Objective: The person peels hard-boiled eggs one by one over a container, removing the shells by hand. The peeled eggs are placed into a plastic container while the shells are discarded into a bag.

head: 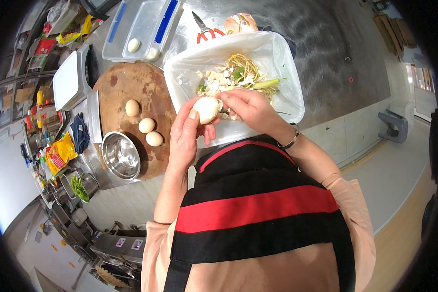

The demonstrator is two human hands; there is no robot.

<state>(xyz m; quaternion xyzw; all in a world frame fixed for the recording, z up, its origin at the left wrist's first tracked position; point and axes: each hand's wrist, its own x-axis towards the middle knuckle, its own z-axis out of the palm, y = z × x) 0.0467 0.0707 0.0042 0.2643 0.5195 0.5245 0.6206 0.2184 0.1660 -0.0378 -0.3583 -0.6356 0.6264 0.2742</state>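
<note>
My left hand (186, 127) holds a partly peeled egg (206, 110) above the near edge of a white plastic bin (233, 133) with a clear liner. The fingertips of my right hand (246, 107) pinch at the egg's right side, where a bit of shell shows. Eggshell pieces (216, 82), roots and green stalks (266, 84) lie in the bin. To the left, brown eggs (132, 108) in their shells rest on a round wooden chopping board (116, 82). Peeled white eggs (134, 45) sit in a clear plastic container (115, 54) at the upper left.
A steel bowl (120, 155) stands at the board's near left edge. Red-handled scissors (203, 29) and an orange-white packet (241, 23) lie beyond the bin on the steel table (328, 65). A white-lidded box (65, 80), a dark blue cloth (80, 133) and a yellow bag (60, 153) are further left.
</note>
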